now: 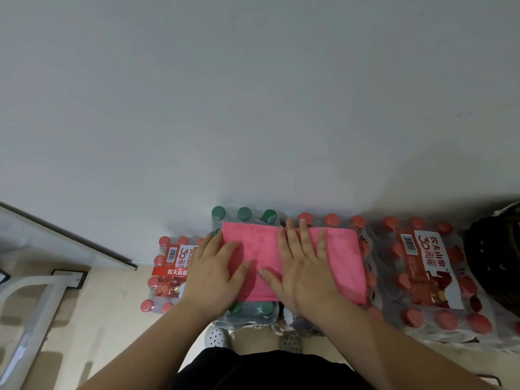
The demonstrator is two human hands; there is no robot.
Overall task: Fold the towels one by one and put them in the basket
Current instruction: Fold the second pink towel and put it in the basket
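**2 flat hands on 1 pink towel**

I watched from far away through the head camera. The pink towel (260, 249) lay flat in a long shape on top of packs of water bottles.

The left hand (216, 274) lay flat on the left end of the towel. Its fingers were straight and wide, and it held nothing. The right hand (304, 274) lay flat just beside it, on the middle of the towel, with its fingers spread wide too. The 2 thumbs pointed at each other, near but not touching. The rest of the towel went on to the right of the right hand.

The green-cap pack (244, 213) showed just past the left fingertips. A red-cap pack (166, 274) sat to the left of the left hand. A big red-cap pack (430, 277) sat to the right of the right hand, past the towel's end. The dark basket (489, 249) stood beyond that, well apart from both hands.

Under the wrists I saw 2 white shoes (215, 337) on the pale floor (98, 305).
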